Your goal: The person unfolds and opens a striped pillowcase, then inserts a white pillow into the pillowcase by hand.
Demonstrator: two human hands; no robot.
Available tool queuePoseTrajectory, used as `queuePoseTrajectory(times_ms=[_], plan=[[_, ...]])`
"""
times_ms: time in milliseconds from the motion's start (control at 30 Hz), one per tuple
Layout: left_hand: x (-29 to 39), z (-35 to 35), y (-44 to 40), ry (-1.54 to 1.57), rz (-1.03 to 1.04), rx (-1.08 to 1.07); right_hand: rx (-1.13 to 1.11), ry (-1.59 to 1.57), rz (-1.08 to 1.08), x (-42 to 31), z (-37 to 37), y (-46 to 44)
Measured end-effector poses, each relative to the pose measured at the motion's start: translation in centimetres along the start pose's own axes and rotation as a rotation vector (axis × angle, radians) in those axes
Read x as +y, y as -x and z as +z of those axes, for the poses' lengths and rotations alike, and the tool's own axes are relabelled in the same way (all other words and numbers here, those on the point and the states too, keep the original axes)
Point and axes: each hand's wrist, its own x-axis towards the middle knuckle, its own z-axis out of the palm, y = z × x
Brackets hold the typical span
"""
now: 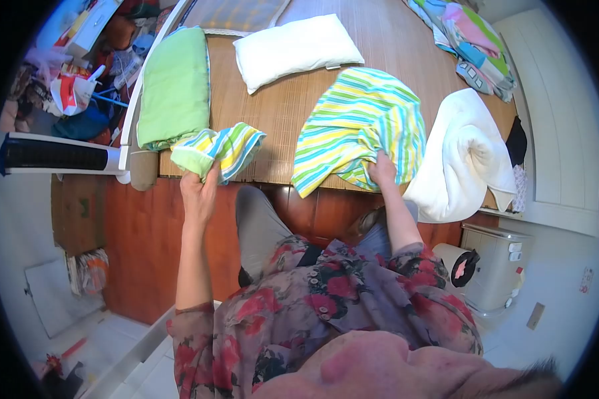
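Observation:
My left hand [199, 189] is closed on a small bunched striped cloth [231, 151] with a plain green part at its near end. This bunch lies at the near corner of a folded green quilt [174, 90]. My right hand [381, 171] grips the near edge of a larger striped cloth [356, 123] in yellow, green, blue and white, spread and wrinkled on the bamboo mat [273, 133]. A gap shows between the two striped pieces. Behind them lies a white pillow [299, 50]. To the right of my right hand sits a rolled white blanket [462, 163].
A colourful folded cloth [466, 46] rests at the far right of the bed. A white rail [130, 113] runs along the left side, with piled belongings [80, 93] beyond it. A lidded bin [496, 266] stands on the floor at right.

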Motion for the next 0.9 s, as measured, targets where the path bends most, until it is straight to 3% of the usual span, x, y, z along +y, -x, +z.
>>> queuePoseTrajectory(times_ms=[67, 100, 133, 200, 333, 367, 433, 467, 500, 533, 567, 600, 633, 667, 700, 767, 900], plan=[[-1.2, 0.0, -1.7, -0.017, -0.045, -0.028, 0.045, -0.074, 0.067, 0.3, 0.0, 0.9], [0.3, -2.8, -0.6, -0.104, -0.063, -0.072, -0.022, -0.143, 0.089, -0.7, 2.8, 5.7], [-0.1, 0.5, -1.0, -0.144, 0.065, -0.056, 0.029, -0.089, 0.092, 2.7, 0.4, 5.4], [-1.1, 1.9, -3.9, -0.311, 0.331, 0.014, 0.079, -0.137, 0.089, 2.5, 0.2, 4.1], [-2.3, 4.1, -5.7, -0.374, 0.38, 0.009, 0.219, -0.386, -0.015, 3.4, 1.0, 2.2], [-2.9, 5.2, -5.4, -0.341, 0.288, 0.011, 0.227, -0.38, -0.01, 3.6, 0.9, 2.1], [-6.6, 8.0, -3.7, -0.331, 0.123, -0.017, 0.164, -1.03, -0.029, 3.0, 0.3, 2.2], [-9.6, 9.2, -2.4, -0.355, 0.057, -0.049, 0.053, -1.168, 0.073, 1.6, -1.2, 3.3], [-10.8, 10.2, -0.4, -0.309, 0.184, -0.032, 0.063, -1.171, 0.066, 0.6, -1.0, 3.7], [-10.7, 11.1, 1.8, -0.264, -0.074, -0.206, -0.003, -1.357, 0.057, 0.0, -0.8, 4.2], [-9.3, 12.2, 4.2, -0.063, -0.118, -0.249, -0.075, -1.539, 0.048, -0.5, -0.5, 4.8], [-10.1, 13.2, 6.8, -0.137, -0.231, -0.311, -0.131, -1.593, 0.062, -1.1, -0.7, 5.8], [-9.6, 14.2, 8.5, -0.094, -0.114, -0.321, -0.191, -1.643, 0.076, -1.6, -0.6, 6.6], [-9.0, 15.1, 9.8, 0.299, -0.421, -0.456, -0.257, -1.686, 0.081, -2.3, -0.3, 7.4], [-6.9, 15.1, 10.5, 0.377, -0.601, -0.578, -0.264, -1.675, 0.076, -3.0, -0.4, 8.3], [-4.4, 15.4, 11.7, 0.493, -0.763, -0.671, -0.389, -1.701, 0.072, -5.1, -2.0, 10.8], [-4.8, 16.5, 12.4, 0.767, -0.853, -0.641, -0.524, -1.643, -0.016, -8.2, -3.3, 14.6]])
